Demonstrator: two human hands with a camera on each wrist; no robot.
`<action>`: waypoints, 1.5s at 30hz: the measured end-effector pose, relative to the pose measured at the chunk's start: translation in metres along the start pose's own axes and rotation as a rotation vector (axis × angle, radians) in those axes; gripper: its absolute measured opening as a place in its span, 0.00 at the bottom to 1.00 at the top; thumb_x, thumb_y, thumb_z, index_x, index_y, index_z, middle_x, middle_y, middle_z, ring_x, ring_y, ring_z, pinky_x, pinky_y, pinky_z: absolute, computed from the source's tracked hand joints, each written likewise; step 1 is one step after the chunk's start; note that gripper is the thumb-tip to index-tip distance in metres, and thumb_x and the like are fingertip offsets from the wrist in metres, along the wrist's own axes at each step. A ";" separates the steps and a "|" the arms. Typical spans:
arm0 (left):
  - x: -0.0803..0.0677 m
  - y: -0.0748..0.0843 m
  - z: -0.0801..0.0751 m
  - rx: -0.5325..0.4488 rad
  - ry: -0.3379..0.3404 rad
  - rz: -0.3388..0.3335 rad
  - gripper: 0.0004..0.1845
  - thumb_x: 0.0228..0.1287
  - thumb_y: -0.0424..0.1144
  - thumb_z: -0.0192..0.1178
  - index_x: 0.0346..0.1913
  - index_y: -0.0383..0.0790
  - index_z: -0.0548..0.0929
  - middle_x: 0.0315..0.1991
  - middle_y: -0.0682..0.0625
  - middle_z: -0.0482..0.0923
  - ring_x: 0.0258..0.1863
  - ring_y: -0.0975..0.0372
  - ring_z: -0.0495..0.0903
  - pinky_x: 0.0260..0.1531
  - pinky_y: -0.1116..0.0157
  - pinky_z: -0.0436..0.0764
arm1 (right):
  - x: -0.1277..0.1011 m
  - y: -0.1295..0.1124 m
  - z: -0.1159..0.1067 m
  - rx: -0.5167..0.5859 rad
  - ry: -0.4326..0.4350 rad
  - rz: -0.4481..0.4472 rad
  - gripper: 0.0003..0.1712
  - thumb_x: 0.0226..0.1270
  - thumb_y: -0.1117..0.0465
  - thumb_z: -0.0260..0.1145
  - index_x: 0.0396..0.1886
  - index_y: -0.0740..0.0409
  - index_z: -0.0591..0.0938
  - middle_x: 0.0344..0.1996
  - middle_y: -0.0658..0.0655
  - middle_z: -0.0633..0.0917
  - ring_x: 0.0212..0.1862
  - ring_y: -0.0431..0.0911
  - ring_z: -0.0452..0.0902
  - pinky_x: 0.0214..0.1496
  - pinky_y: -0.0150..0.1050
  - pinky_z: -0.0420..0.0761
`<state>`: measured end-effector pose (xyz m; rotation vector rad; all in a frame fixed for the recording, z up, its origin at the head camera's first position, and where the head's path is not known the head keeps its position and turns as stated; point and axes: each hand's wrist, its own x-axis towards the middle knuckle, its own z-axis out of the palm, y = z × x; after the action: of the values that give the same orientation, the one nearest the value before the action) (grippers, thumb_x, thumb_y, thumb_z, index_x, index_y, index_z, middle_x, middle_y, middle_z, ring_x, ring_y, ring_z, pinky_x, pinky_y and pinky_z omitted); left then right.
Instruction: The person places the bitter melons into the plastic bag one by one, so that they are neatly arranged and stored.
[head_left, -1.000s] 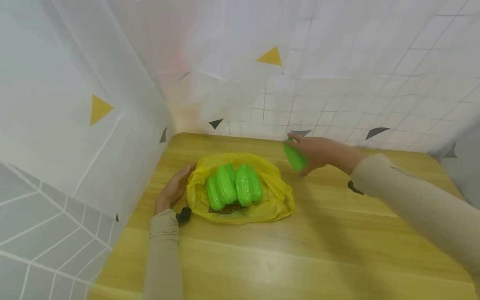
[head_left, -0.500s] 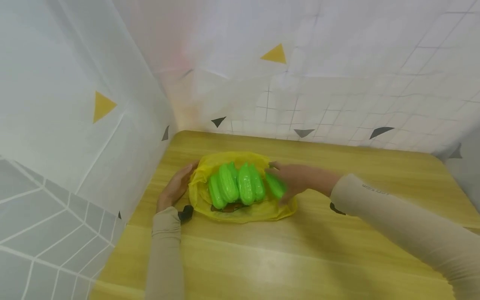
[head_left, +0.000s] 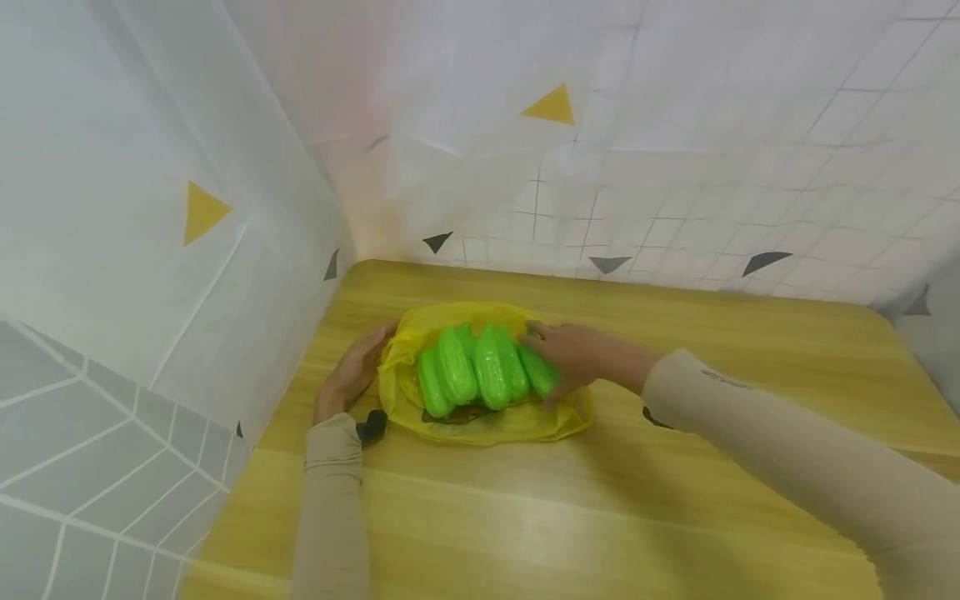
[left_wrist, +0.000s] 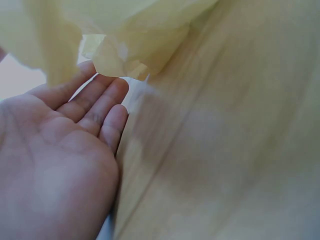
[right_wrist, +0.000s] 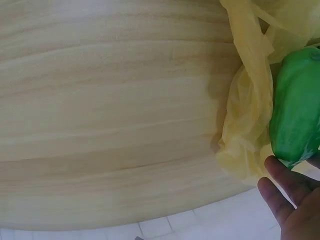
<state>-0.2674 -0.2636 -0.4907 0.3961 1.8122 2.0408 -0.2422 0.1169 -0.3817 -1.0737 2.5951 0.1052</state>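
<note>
Head | yellow bag (head_left: 558,417): five green cucumbers (head_left: 472,371) | right hand (head_left: 577,354) grip clasps outermost | left hand (head_left: 352,375) flat, touching bag

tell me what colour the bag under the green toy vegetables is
Yellow: the thin plastic bag lies spread on the wooden table, clearest in the head view.

a green plastic vegetable (right_wrist: 296,107) is seen on a yellow plastic bag (right_wrist: 245,120), fingertips (right_wrist: 280,180) just below, wooden table (right_wrist: 110,110) beside.
</note>
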 end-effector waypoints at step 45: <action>0.000 -0.005 -0.005 0.024 0.055 -0.001 0.35 0.79 0.55 0.36 0.78 0.36 0.48 0.79 0.44 0.45 0.78 0.50 0.42 0.76 0.49 0.38 | 0.014 -0.003 0.026 -0.153 0.096 -0.002 0.69 0.48 0.21 0.63 0.78 0.58 0.52 0.78 0.65 0.49 0.75 0.59 0.56 0.73 0.59 0.61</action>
<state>-0.2695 -0.2673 -0.4964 0.3494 1.8702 2.0502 -0.2429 0.1104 -0.4103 -1.1597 2.7090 0.2620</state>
